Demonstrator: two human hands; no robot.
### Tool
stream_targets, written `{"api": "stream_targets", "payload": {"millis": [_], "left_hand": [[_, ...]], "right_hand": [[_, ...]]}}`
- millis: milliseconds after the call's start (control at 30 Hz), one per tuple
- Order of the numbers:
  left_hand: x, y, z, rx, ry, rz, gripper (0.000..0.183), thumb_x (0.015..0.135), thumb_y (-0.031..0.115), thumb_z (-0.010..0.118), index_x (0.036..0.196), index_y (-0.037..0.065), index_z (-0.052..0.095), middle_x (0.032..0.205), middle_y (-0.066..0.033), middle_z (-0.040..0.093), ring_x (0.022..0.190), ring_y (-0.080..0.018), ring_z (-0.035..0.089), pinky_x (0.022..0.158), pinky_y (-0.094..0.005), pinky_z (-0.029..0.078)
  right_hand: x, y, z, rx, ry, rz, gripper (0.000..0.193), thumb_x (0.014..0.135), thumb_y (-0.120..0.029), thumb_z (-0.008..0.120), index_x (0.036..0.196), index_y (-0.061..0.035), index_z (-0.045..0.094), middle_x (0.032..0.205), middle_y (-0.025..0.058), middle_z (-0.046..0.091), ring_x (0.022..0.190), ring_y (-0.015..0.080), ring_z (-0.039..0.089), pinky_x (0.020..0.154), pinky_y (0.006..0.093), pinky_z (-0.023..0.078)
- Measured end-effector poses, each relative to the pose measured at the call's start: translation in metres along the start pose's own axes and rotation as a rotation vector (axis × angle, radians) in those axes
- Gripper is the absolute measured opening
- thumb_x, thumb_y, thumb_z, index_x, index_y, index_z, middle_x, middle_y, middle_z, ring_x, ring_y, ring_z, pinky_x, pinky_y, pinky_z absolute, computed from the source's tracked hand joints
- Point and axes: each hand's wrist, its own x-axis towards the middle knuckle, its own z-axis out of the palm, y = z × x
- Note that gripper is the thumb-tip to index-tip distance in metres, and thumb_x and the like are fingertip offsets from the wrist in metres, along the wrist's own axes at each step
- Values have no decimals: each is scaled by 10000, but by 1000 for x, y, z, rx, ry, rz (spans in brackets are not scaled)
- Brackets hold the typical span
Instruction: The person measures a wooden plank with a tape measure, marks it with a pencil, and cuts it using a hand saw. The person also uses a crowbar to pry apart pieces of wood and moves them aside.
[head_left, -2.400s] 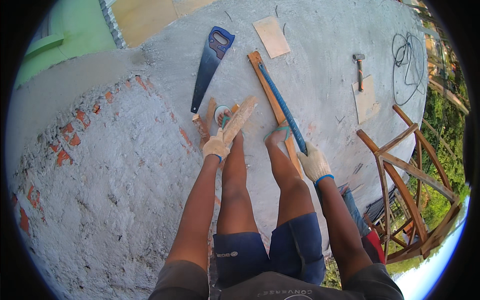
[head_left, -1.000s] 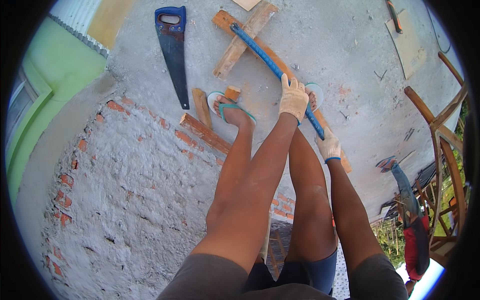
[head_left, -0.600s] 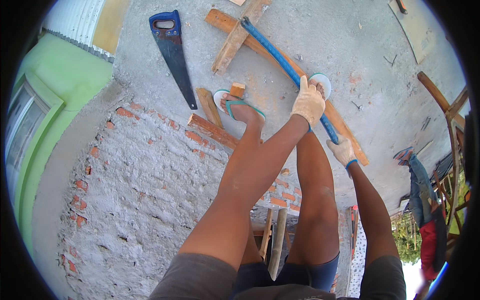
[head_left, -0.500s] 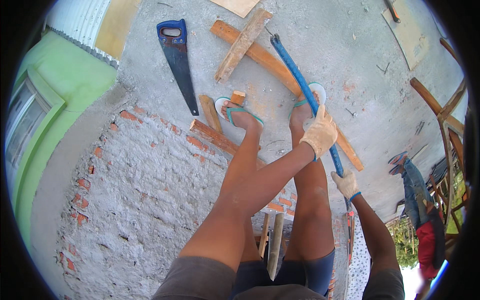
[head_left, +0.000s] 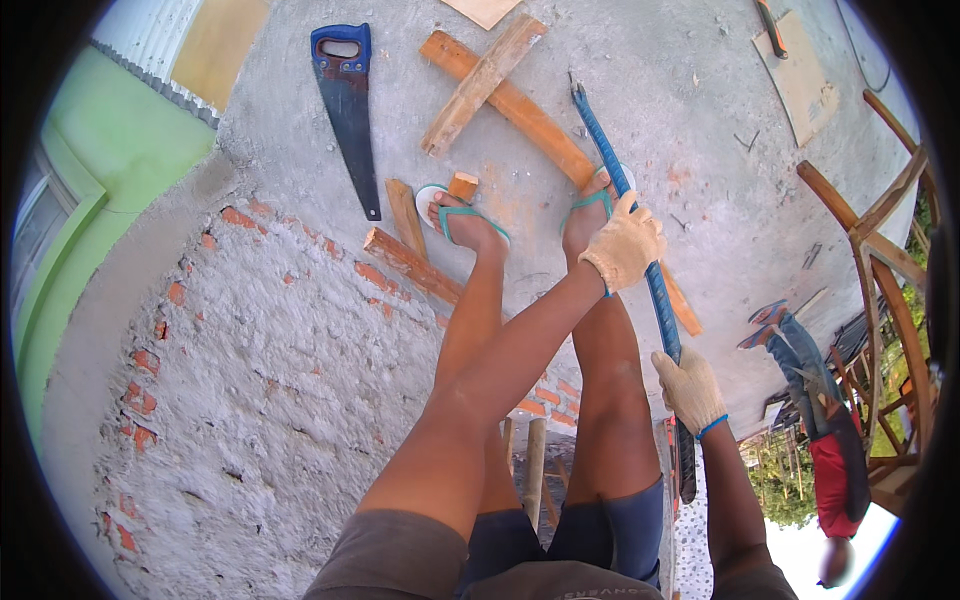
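Two gloved hands clamp a blue pry bar next to the long plank

The left hand (head_left: 628, 245), in a pale work glove, is wrapped around the middle of the pry bar (head_left: 659, 298), fingers closed on the shaft. The left forearm (head_left: 528, 342) slants up and to the right, crossing in front of the person's legs. The right hand (head_left: 690, 393), gloved alike with a blue cuff edge, is closed around the same bar lower down, nearer the body, and the right arm (head_left: 735, 500) reaches up to it from below. The bar's dark butt end shows beneath that grip.

Seen against the long plank (head_left: 545, 130), the pry bar has its forked tip (head_left: 577, 92) off to the right, while its shaft crosses in front of the plank's lower stretch. I cannot tell whether the tip touches the concrete.

The right foot (head_left: 578, 228), in a flip-flop, hides part of the long plank, and a short plank (head_left: 485, 83) lies crosswise over its upper end. Left of the long plank are a handsaw (head_left: 345, 110), a small wood block (head_left: 462, 185) by the left foot (head_left: 472, 230), and two timber offcuts. Right of it are a thin board (head_left: 800, 85), a wooden frame (head_left: 870, 240) and a co-worker (head_left: 835, 470) in a red and black top
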Motion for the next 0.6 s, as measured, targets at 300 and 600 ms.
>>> {"api": "stream_targets", "payload": {"millis": [300, 600], "left_hand": [[-61, -89, -30, -267, 355, -468, 904, 806, 650, 809, 1548, 200, 555, 1545, -208, 508, 1490, -435, 368, 1245, -655, 194], [-145, -304, 17, -336, 46, -1053, 1009, 844, 415, 858, 1695, 288, 330, 1453, -202, 609, 1340, -425, 601, 1096, -515, 507]], "right_hand": [[-53, 9, -3, -104, 36, 0, 278, 1002, -281, 652, 1052, -14, 594, 833, 110, 638, 718, 217, 621, 658, 379, 491], [-91, -99, 5, -253, 8, -214, 693, 1015, -233, 610, 1634, -29, 374, 1242, 234, 728, 1162, 346, 717, 986, 447, 543]]}}
